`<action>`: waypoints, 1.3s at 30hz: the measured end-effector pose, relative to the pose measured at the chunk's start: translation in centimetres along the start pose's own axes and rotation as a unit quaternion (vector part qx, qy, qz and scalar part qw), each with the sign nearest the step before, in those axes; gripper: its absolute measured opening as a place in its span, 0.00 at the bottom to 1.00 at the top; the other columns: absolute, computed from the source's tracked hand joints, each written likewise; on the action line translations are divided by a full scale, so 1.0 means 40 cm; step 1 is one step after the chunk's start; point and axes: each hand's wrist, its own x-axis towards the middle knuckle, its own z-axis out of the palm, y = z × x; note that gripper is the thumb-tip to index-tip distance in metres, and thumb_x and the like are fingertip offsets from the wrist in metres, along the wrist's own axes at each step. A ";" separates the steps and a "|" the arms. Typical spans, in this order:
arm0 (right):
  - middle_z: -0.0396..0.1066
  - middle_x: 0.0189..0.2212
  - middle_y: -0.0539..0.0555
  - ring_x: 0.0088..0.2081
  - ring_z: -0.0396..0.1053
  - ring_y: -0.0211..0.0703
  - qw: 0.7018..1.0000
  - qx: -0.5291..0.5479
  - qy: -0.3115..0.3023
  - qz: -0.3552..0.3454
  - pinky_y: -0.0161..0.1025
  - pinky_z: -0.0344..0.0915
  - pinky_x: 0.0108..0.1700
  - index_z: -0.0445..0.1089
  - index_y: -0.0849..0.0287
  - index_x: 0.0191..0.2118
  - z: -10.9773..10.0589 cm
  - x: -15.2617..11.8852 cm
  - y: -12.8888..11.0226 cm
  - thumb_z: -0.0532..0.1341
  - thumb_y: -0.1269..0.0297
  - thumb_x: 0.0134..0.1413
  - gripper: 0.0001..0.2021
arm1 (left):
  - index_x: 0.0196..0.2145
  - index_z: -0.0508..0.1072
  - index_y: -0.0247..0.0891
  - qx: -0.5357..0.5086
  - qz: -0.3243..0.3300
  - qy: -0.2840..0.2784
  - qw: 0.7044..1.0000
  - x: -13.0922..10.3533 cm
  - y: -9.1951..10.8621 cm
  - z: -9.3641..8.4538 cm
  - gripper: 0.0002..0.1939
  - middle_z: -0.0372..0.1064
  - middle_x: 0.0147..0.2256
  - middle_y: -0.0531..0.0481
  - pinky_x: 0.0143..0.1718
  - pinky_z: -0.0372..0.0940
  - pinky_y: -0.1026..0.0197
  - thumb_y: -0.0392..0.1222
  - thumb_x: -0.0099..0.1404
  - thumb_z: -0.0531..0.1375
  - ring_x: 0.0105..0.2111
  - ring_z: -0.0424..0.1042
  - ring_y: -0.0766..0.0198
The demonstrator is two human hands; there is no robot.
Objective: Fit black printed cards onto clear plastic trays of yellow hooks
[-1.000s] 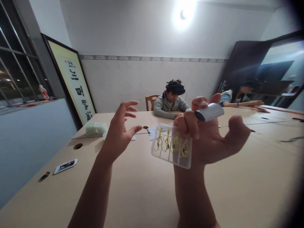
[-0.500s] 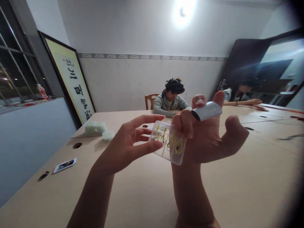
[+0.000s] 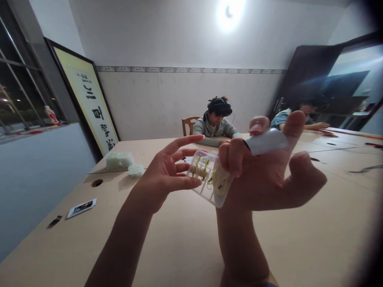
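A clear divided plastic box (image 3: 209, 179) with yellow coiled strands in its compartments is held up above the table. My left hand (image 3: 167, 173) is at its left edge, thumb tip touching the near side and the other fingers spread apart. My right hand (image 3: 263, 171) has its curled fingers on the box's upper right edge. The same hand also holds a silver-grey cylinder (image 3: 266, 142), dark at its left end, between its fingers; its thumb stands out to the right.
Stacked clear boxes (image 3: 119, 160) and a small clear box (image 3: 136, 170) lie at the left of the table (image 3: 179, 243), with a white card (image 3: 81, 208) nearer. A person (image 3: 217, 123) sits opposite; another person (image 3: 299, 115) is at the far right. Table holes and cables are visible.
My right hand and the cylinder have shifted slightly right and look larger. My left fingers have spread and lifted a little. The box is tilted slightly differently.
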 end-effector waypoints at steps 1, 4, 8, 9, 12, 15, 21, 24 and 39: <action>0.64 0.34 0.46 0.14 0.49 0.27 1.000 -0.001 -0.005 -0.006 0.37 0.53 0.18 0.70 0.41 0.44 0.000 0.000 0.001 0.63 0.61 0.52 0.12 | 0.54 0.77 0.49 -0.013 -0.005 0.000 1.000 0.001 0.000 0.000 0.35 0.76 0.44 0.48 0.33 0.73 0.62 0.26 0.49 0.73 0.35 0.76 0.61; 0.64 0.35 0.46 0.14 0.47 0.27 1.000 0.006 -0.012 -0.019 0.38 0.54 0.18 0.70 0.42 0.44 0.000 -0.001 0.006 0.61 0.60 0.52 0.12 | 0.55 0.76 0.46 -0.049 -0.024 -0.009 0.998 0.006 -0.001 -0.001 0.37 0.77 0.41 0.47 0.35 0.73 0.62 0.26 0.48 0.73 0.35 0.77 0.61; 0.65 0.34 0.46 0.14 0.49 0.28 0.999 0.013 -0.014 -0.027 0.38 0.53 0.18 0.69 0.43 0.44 -0.001 0.000 0.012 0.61 0.59 0.50 0.14 | 0.55 0.75 0.42 -0.100 -0.049 -0.030 0.993 0.012 -0.002 0.003 0.38 0.80 0.38 0.46 0.38 0.73 0.59 0.23 0.47 0.72 0.36 0.78 0.58; 0.65 0.34 0.46 0.14 0.49 0.28 0.999 0.019 -0.016 -0.039 0.37 0.52 0.18 0.69 0.44 0.44 -0.002 0.001 0.013 0.61 0.59 0.49 0.14 | 0.55 0.75 0.41 -0.112 -0.054 -0.031 0.992 0.014 -0.003 0.004 0.38 0.81 0.36 0.46 0.37 0.73 0.59 0.23 0.46 0.71 0.35 0.79 0.58; 0.65 0.34 0.45 0.13 0.51 0.28 0.999 0.021 -0.014 -0.044 0.37 0.52 0.17 0.69 0.43 0.44 -0.003 0.003 0.010 0.61 0.60 0.50 0.13 | 0.55 0.75 0.41 -0.128 -0.074 -0.025 0.989 0.016 -0.006 0.009 0.38 0.81 0.34 0.46 0.35 0.72 0.60 0.23 0.46 0.71 0.31 0.78 0.61; 0.65 0.34 0.44 0.14 0.55 0.29 1.000 0.009 -0.012 -0.013 0.38 0.54 0.17 0.69 0.42 0.43 -0.004 0.001 -0.003 0.62 0.65 0.51 0.13 | 0.57 0.74 0.40 -0.132 -0.084 -0.015 0.988 0.016 -0.010 0.013 0.40 0.82 0.33 0.46 0.34 0.71 0.61 0.24 0.46 0.71 0.29 0.77 0.62; 0.64 0.34 0.44 0.14 0.56 0.27 1.000 -0.016 -0.011 -0.010 0.38 0.55 0.17 0.69 0.46 0.41 -0.005 0.001 -0.012 0.63 0.66 0.53 0.10 | 0.60 0.73 0.41 -0.127 -0.079 -0.010 0.989 0.011 -0.012 0.016 0.42 0.82 0.33 0.46 0.35 0.70 0.59 0.25 0.47 0.72 0.30 0.78 0.60; 0.64 0.33 0.44 0.13 0.54 0.27 1.000 -0.013 -0.007 -0.016 0.37 0.53 0.16 0.68 0.46 0.42 -0.006 0.003 -0.005 0.62 0.63 0.53 0.09 | 0.59 0.75 0.41 -0.126 -0.075 -0.003 0.989 0.009 -0.010 0.017 0.41 0.82 0.33 0.47 0.35 0.70 0.59 0.24 0.47 0.72 0.30 0.78 0.60; 0.64 0.34 0.45 0.14 0.51 0.28 0.999 0.010 -0.007 -0.038 0.37 0.52 0.17 0.70 0.43 0.44 -0.007 0.004 0.007 0.61 0.63 0.52 0.12 | 0.48 0.82 0.40 -0.138 -0.051 0.004 0.989 0.006 -0.015 0.022 0.30 0.83 0.35 0.45 0.37 0.73 0.59 0.25 0.46 0.75 0.33 0.80 0.59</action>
